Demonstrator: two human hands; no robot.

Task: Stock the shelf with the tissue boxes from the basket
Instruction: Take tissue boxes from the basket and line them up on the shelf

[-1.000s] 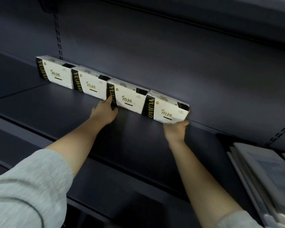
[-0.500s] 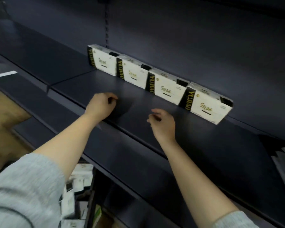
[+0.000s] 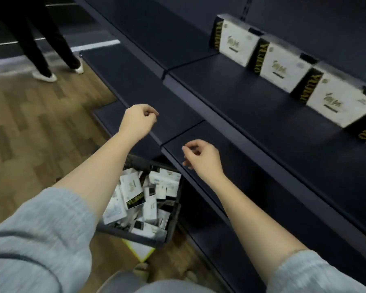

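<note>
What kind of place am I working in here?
Probably a shop aisle: long dark shelves with identical tissue boxes faced in a row, a stock basket on the wood floor, and another person's legs nearby.

White tissue boxes [image 3: 237, 44] with black ends and gold lettering are shown beyond the right hand [image 3: 203, 159], on a dark navy shelf [image 3: 251, 106]. Below the left hand [image 3: 137, 121], white-and-black boxes [image 3: 133, 192] fill a dark basket [image 3: 173, 218]. Grey sleeves [image 3: 36, 233] and a brown wood-patterned floor [image 3: 30, 127] are seen.
</note>
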